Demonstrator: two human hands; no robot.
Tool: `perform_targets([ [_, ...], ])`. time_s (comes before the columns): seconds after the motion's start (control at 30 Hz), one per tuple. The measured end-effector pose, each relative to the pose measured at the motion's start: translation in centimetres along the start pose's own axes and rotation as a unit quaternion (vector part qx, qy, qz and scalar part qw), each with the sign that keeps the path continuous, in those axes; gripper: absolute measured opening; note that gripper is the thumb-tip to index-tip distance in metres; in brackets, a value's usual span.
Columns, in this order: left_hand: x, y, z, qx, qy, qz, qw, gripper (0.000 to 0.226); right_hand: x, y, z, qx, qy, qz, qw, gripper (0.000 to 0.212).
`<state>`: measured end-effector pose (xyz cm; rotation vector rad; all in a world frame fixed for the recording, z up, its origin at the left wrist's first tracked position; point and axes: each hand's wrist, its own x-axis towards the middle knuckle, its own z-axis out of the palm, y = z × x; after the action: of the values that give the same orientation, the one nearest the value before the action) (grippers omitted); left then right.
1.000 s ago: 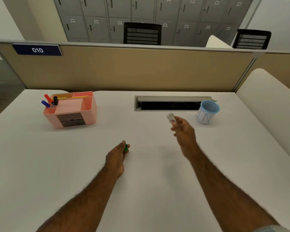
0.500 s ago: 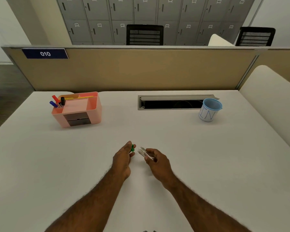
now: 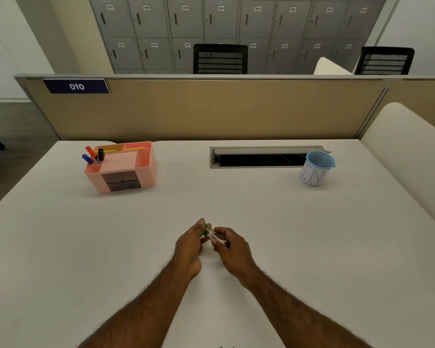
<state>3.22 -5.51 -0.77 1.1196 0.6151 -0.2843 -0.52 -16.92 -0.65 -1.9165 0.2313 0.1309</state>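
Observation:
My two hands meet over the middle of the white desk (image 3: 86,247). My left hand (image 3: 190,244) pinches a small green cap (image 3: 206,229) between thumb and fingers. My right hand (image 3: 232,248) grips a small clear tube (image 3: 215,236) whose open end touches the green cap. Most of the tube is covered by my fingers. Whether the cap sits fully on the tube cannot be told.
A pink desk organiser (image 3: 126,169) with several markers stands at the back left. A blue-rimmed white cup (image 3: 315,169) stands at the back right beside an open cable slot (image 3: 259,158). A beige partition (image 3: 211,109) closes the far edge.
My right hand came back from near the cup with the clear tube and brought it to the green cap in my left hand. The two pieces now touch.

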Motion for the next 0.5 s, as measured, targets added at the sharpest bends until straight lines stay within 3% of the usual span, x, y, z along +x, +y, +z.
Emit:
perform_targets([
  [0.23, -0.8, -0.1, 0.0, -0.008, -0.015, 0.029, 0.999, 0.011, -0.4, -0.7, 0.1, 0.01, 0.016, -0.011, 1.0, 0.026],
  [0.5, -1.3, 0.5, -0.3, -0.047, -0.067, 0.057, 0.995, 0.013, -0.7, -1.7, 0.4, 0.139, 0.017, 0.054, 0.989, 0.015],
])
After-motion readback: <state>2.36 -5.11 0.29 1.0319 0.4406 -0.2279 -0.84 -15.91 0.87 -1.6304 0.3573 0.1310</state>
